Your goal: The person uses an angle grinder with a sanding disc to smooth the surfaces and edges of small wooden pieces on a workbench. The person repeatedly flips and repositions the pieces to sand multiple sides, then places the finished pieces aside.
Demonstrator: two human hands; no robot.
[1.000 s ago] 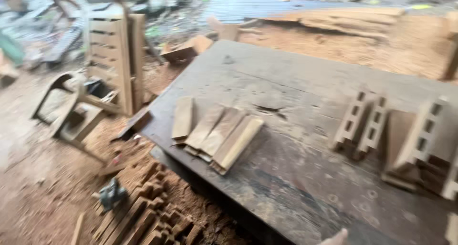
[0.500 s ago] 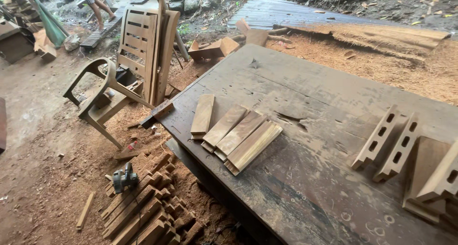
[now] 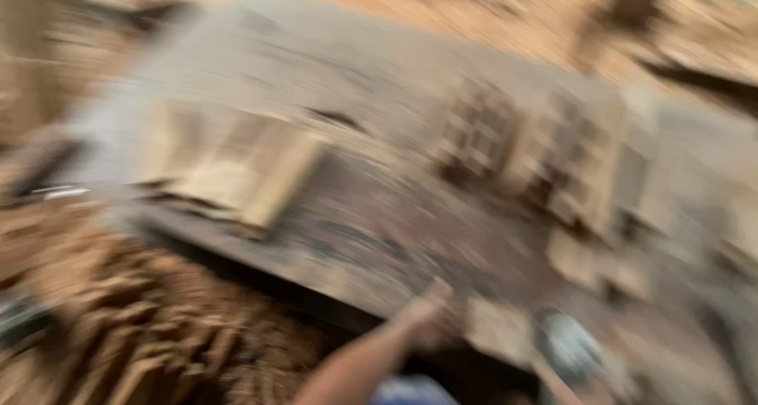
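Blur covers almost all of what I see, so edges smear and small parts are lost. My left hand comes up from the bottom of the view, with the bare arm below it, and it sits at the near edge of the table. I cannot tell how far open the hand is, or if it has hold of anything — the fingers melt into the smear. My right hand is hard to find; a thin bit of arm shows at the bottom right, cut off by the edge, and I cannot tell how that hand stands.

Just to the right of my left hand lies a pale wood block, close to the table's near edge. Its shape is too blurry to say which way it points. Beside it is a round grey thing that I cannot make out.

The flat boards are clearer. They lie side by side on the left part of the table, well apart from my hand. Their long sides run from the near edge toward the far left — tilted, not straight across. On the right part of the table stand the slotted wood pieces, dark gaps showing in them, but I cannot count them. Below the table on the left is a heap of wood scraps on the floor, all smeared.
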